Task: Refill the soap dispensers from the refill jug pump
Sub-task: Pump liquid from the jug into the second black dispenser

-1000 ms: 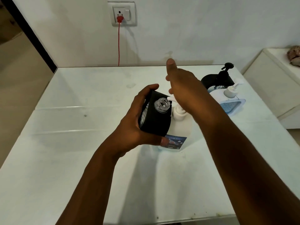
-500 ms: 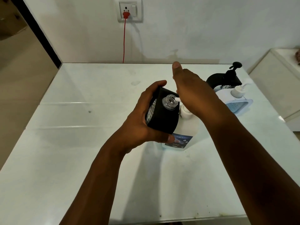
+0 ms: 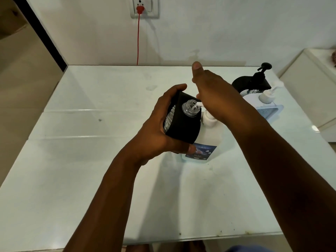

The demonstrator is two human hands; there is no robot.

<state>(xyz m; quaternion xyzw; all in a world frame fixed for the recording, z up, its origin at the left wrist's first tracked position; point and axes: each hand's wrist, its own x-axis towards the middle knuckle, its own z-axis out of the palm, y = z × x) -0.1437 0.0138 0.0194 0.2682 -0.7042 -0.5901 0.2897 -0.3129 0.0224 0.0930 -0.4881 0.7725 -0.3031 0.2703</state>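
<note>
Head view: left hand (image 3: pixel 160 131) has fingers and thumb wrapped round a black soap dispenser (image 3: pixel 183 122), cap off, tilted so its open clear neck (image 3: pixel 190 108) sits right at the white spout (image 3: pixel 198 104) of the refill jug pump; looks held that way to catch the soap. Right hand (image 3: pixel 218 99) lies flat over the pump head, fingers straight, index raised, gripping nothing; palm hides the head itself, probably pressing down. Refill jug (image 3: pixel 207 140) stands upright on the white table (image 3: pixel 91 160), touching the dispenser, blue label facing the camera. Behind right: second black dispenser (image 3: pixel 254 82) with pump fitted, a white pump bottle (image 3: pixel 267 96) in a pale blue basket (image 3: pixel 271 111), well apart, not obstructing. Red cable (image 3: pixel 138 39) hangs from the wall socket (image 3: pixel 144 6).
</note>
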